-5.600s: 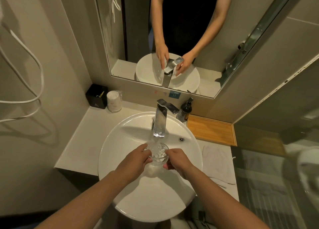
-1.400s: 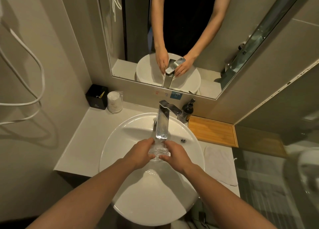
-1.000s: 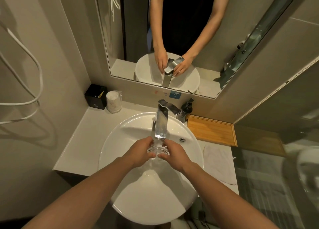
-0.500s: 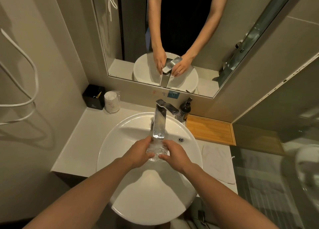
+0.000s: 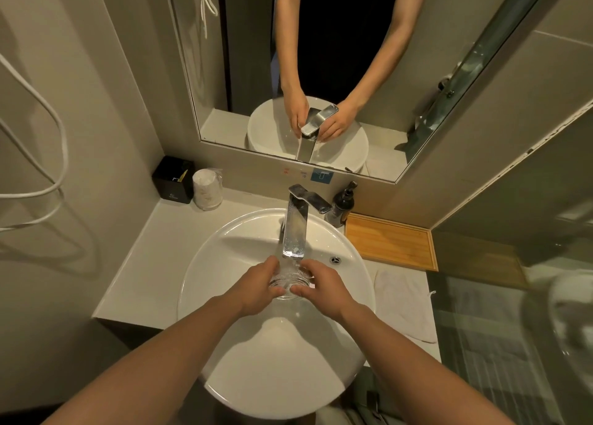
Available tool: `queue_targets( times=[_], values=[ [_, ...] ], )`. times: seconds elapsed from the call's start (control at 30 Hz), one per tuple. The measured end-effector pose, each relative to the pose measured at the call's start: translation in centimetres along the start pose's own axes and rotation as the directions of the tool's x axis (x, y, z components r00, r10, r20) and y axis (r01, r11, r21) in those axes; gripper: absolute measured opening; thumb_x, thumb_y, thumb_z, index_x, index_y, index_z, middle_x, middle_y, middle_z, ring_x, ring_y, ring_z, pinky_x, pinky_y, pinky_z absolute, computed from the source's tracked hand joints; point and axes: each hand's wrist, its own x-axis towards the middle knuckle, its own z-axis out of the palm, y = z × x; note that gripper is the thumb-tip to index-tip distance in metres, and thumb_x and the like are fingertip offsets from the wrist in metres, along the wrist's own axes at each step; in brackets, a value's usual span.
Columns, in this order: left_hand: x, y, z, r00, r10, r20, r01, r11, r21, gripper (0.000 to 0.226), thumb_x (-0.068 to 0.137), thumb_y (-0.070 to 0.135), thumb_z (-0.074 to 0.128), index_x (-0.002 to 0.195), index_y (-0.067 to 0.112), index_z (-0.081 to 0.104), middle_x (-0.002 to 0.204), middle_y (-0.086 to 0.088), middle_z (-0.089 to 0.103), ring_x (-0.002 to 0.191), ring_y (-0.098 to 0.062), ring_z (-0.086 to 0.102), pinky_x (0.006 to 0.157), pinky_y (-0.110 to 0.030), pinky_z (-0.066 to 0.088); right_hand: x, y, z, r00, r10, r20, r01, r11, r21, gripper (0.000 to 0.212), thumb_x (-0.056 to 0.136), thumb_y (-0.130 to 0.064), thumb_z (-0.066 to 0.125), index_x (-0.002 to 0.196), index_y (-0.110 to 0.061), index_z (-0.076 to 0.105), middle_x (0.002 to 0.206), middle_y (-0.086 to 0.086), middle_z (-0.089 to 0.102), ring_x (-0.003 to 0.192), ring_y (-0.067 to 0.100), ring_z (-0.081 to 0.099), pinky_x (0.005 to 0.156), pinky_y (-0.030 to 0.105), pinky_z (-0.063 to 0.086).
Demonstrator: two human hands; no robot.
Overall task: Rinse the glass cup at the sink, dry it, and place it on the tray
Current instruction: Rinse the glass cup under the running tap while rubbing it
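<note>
Glass cup [image 5: 287,283] under the tap [image 5: 294,232]
Left hand [image 5: 256,288] and right hand [image 5: 324,288] both clasp it from either side over the white sink [image 5: 205,283].

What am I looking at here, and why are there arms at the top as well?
No machine here: a person wears a camera on the head, looking down at their own arms. The arms at the top are their reflection in the mirror. The left hand and right hand together hold a glass cup under the tap, over the white sink. On the counter to the right lie a wooden tray and a white cloth; a soap bottle stands behind the tap.
</note>
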Motion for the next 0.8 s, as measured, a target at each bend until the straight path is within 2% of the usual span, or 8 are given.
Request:
queue_targets(
  times=[0.1, 0.2, 0.37, 0.57, 0.63, 0.7, 0.77, 0.8],
  values=[
    [-0.24, -0.17, 0.33, 0.998, -0.047, -0.032, 0.046, 0.997, -0.057, 0.029, 0.093, 0.021, 0.067, 0.103, 0.016, 0.041, 0.101, -0.006, 0.063, 0.084, -0.020, 0.059, 0.066, -0.026, 0.043, 0.02, 0.47, 0.15, 0.998, 0.061, -0.021, -0.060, 0.997, 0.039, 0.048, 0.083, -0.028, 0.081, 0.127, -0.021, 0.064, 0.118, -0.001, 0.070, 0.103, 0.016, 0.068, 0.096, 0.041, 0.056],
    [-0.18, -0.16, 0.48, 0.997, -0.067, -0.029, 0.065, 0.996, -0.057, 0.031, 0.093, 0.022, 0.067, 0.110, 0.015, 0.043, 0.106, -0.005, 0.063, 0.087, -0.020, 0.059, 0.068, -0.027, 0.042, 0.05, 0.55, 0.16, 0.999, 0.045, -0.001, -0.045, 0.999, -0.014, 0.041, 0.087, -0.028, 0.078, 0.124, -0.018, 0.063, 0.113, 0.002, 0.072, 0.099, 0.021, 0.068, 0.093, 0.044, 0.055],
    [0.18, 0.18, -0.09, 0.998, -0.039, -0.057, 0.043, 0.997, 0.067, 0.038, 0.084, 0.029, 0.076, 0.111, 0.013, 0.053, 0.106, -0.005, 0.065, 0.091, -0.023, 0.060, 0.077, -0.036, 0.049, 0.21, 0.16, -0.02, 0.998, -0.064, -0.007, 0.062, 0.984, -0.167, 0.057, 0.091, -0.032, 0.074, 0.144, -0.025, 0.055, 0.131, -0.002, 0.065, 0.117, 0.017, 0.060, 0.097, 0.029, 0.045],
    [-0.08, -0.01, 0.35, 0.992, -0.127, -0.023, 0.125, 0.991, -0.046, 0.032, 0.091, 0.025, 0.069, 0.112, 0.013, 0.048, 0.099, -0.004, 0.061, 0.083, -0.019, 0.057, 0.063, -0.024, 0.042, -0.17, 0.70, 0.28, 0.997, 0.077, 0.002, -0.077, 0.992, 0.098, 0.052, 0.088, -0.028, 0.076, 0.137, -0.023, 0.058, 0.124, -0.001, 0.066, 0.107, 0.013, 0.065, 0.094, 0.030, 0.054],
    [-0.17, -0.12, 0.55, 0.986, -0.165, -0.002, 0.164, 0.981, -0.106, 0.033, 0.093, 0.026, 0.067, 0.118, 0.012, 0.050, 0.101, -0.004, 0.063, 0.086, -0.019, 0.060, 0.068, -0.027, 0.048, -0.51, 0.78, 0.35, 0.991, 0.131, 0.042, -0.136, 0.978, 0.156, 0.052, 0.093, -0.025, 0.073, 0.141, -0.019, 0.055, 0.115, -0.007, 0.066, 0.098, 0.009, 0.065, 0.083, 0.019, 0.052],
    [-0.16, -0.35, 0.65, 0.980, -0.196, 0.038, 0.200, 0.965, -0.171, 0.031, 0.094, 0.028, 0.065, 0.120, 0.015, 0.053, 0.107, -0.006, 0.066, 0.094, -0.022, 0.066, 0.084, -0.038, 0.057, -0.72, 0.76, 0.32, 0.985, 0.163, 0.060, -0.171, 0.971, 0.168, 0.047, 0.096, -0.024, 0.070, 0.140, -0.018, 0.055, 0.104, -0.013, 0.063, 0.089, 0.002, 0.063, 0.074, 0.011, 0.046],
    [-0.23, -0.27, 0.65, 0.974, -0.212, 0.084, 0.226, 0.947, -0.227, 0.025, 0.097, 0.028, 0.059, 0.119, 0.016, 0.058, 0.109, -0.009, 0.069, 0.091, -0.023, 0.068, 0.089, -0.045, 0.059, -0.74, 0.61, 0.29, 0.983, 0.174, 0.062, -0.181, 0.971, 0.155, 0.039, 0.098, -0.025, 0.067, 0.135, -0.017, 0.060, 0.097, -0.015, 0.063, 0.084, 0.000, 0.060, 0.073, 0.011, 0.046],
    [-0.22, -0.11, 0.63, 0.974, -0.203, 0.102, 0.222, 0.944, -0.243, 0.022, 0.099, 0.026, 0.054, 0.118, 0.015, 0.060, 0.108, -0.011, 0.070, 0.085, -0.022, 0.068, 0.087, -0.045, 0.059, -0.64, 0.49, 0.30, 0.983, 0.175, 0.063, -0.183, 0.971, 0.154, 0.034, 0.099, -0.026, 0.065, 0.131, -0.017, 0.063, 0.094, -0.015, 0.064, 0.082, 0.001, 0.060, 0.076, 0.018, 0.050]
  ],
)
